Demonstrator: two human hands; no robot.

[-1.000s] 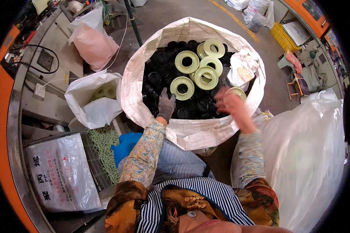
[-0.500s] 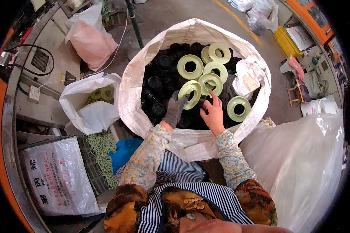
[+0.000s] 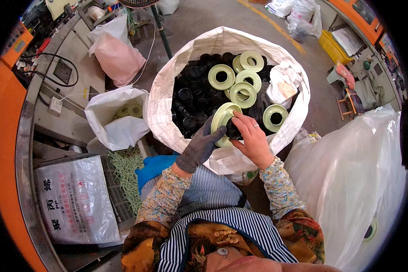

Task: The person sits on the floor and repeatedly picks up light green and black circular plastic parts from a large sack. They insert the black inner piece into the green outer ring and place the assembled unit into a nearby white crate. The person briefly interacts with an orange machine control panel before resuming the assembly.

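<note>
My left hand (image 3: 197,148), in a dark grey glove, grips a pale green flanged plastic ring (image 3: 220,118), tilted on its side above the near rim of a big white woven sack (image 3: 164,131). My bare right hand (image 3: 254,140) has its fingers closed round a small black plastic piece (image 3: 232,129) at the ring's middle opening. How far the piece sits inside the ring is hidden by the fingers. Below, the sack holds many black plastic pieces (image 3: 197,97). Several more green rings lie on them, one (image 3: 275,118) by the right wall.
A crumpled white bag (image 3: 283,86) lies inside the sack at right. A smaller white bag (image 3: 118,129) with green parts stands left, near green strips (image 3: 126,174) and a printed plastic sack (image 3: 77,199). A large translucent bag (image 3: 349,177) bulges at right.
My left hand has brought the green ring nearer to me. My right hand, empty before, now holds a black piece against the ring's opening. The view has shifted slightly.
</note>
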